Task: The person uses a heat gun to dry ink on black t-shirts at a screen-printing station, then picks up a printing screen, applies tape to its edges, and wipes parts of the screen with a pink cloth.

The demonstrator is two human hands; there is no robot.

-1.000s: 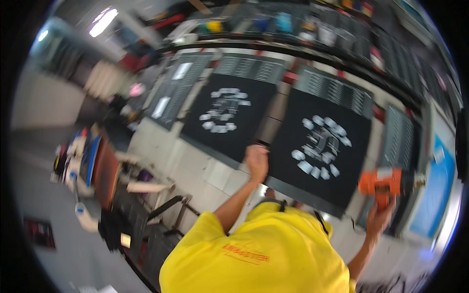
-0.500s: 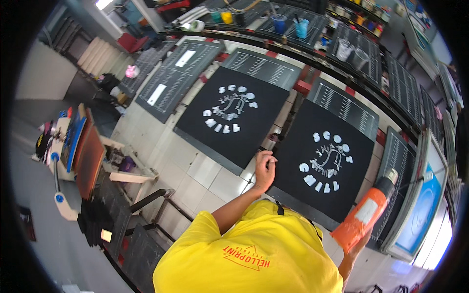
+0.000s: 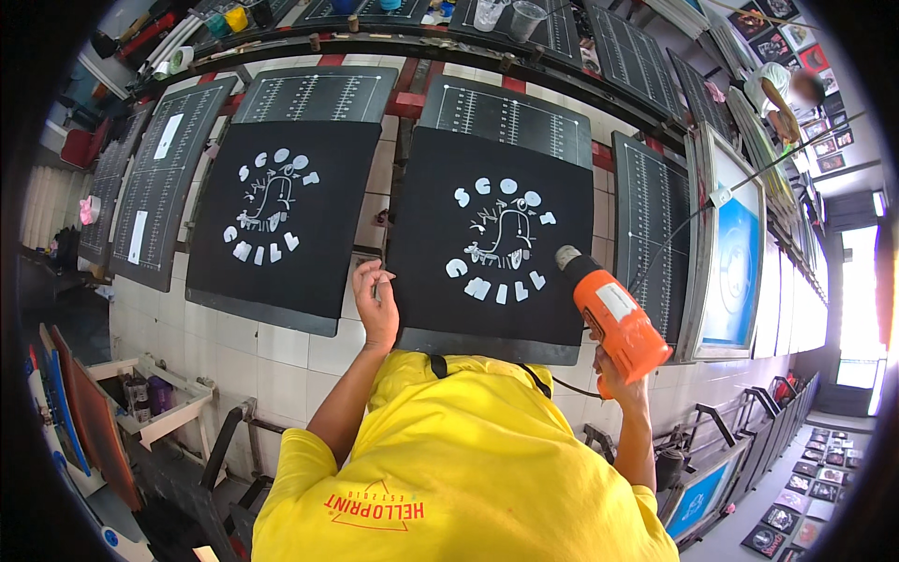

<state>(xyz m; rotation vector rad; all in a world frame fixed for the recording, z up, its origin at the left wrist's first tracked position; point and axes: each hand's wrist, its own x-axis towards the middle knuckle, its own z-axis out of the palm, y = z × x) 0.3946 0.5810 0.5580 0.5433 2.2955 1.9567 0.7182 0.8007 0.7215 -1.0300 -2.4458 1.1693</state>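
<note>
Here, from left to right:

Far-left boards: dark gridded printing platens (image 3: 140, 187) lie well to the left of the left-hand fingers, on the white tiled table (image 3: 281, 351).

Left garment: a black fabric piece with a white printed ring of shapes (image 3: 281, 220) lies flat on its platen, just left of the left fingertips, apart from them.

Left hand: the left hand (image 3: 377, 304) rests at the near left edge of the right garment; its fingers (image 3: 367, 276) are loosely curled, their tips touching the fabric edge, and whether they pinch it cannot be told.

Right garment: a second black fabric piece with the same white print (image 3: 496, 244) lies flat between the two hands, its near edge just above the yellow shirt (image 3: 468, 459).

Heat tool: an orange plastic heat gun with a grey nozzle (image 3: 613, 318) hangs tilted over the right garment's right edge, nozzle toward the print.

Right hand: the right hand (image 3: 613, 375) has its fingers wrapped tight around the gun's grip, mostly hidden beneath the orange body.

Far right: a framed blue printing screen (image 3: 735, 253) stands just beyond the right-hand fingers.
</note>
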